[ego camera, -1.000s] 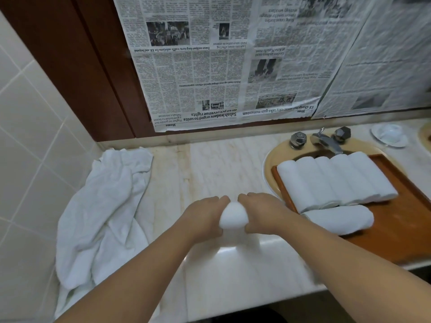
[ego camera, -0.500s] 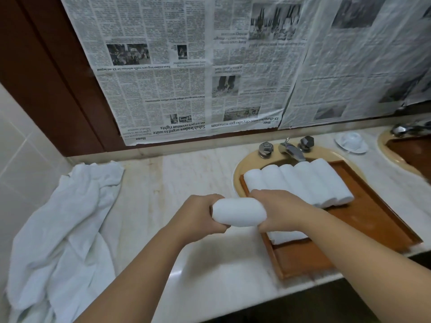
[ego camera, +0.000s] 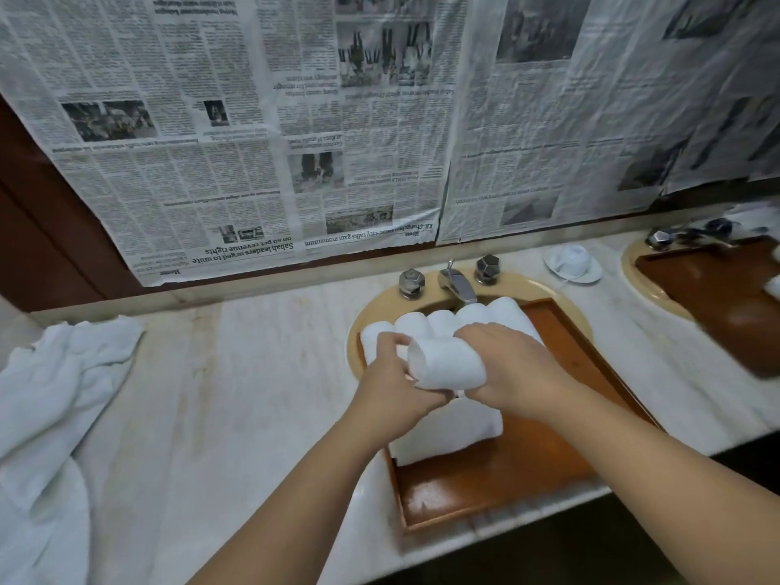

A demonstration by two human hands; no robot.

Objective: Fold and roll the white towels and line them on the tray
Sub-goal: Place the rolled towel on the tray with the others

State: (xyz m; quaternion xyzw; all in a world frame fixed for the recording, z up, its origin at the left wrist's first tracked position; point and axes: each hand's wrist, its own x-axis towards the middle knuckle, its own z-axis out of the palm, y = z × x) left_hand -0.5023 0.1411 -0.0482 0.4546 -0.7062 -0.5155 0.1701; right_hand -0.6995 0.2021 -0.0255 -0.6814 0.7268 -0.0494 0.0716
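A rolled white towel (ego camera: pixel 447 363) hangs in the air above the left part of the brown wooden tray (ego camera: pixel 498 479). My left hand (ego camera: pixel 392 386) grips its left end and my right hand (ego camera: pixel 510 369) grips its right end. A row of several rolled towels (ego camera: pixel 439 323) lies across the far end of the tray, partly hidden by my hands. One more rolled towel (ego camera: pixel 451 432) lies on the tray just under my wrists. A heap of loose white towels (ego camera: pixel 50 399) sits on the counter at the far left.
The tray rests over a tan sink (ego camera: pixel 561 297) with a chrome tap (ego camera: pixel 458 285). A white cup on a saucer (ego camera: pixel 572 263) stands to the right. A second brown tray (ego camera: pixel 717 289) lies over another sink at the far right. Newspaper covers the wall behind.
Both hands lifted the rolled towel off the counter and carried it right, over the tray. The view has shifted to the right as well.
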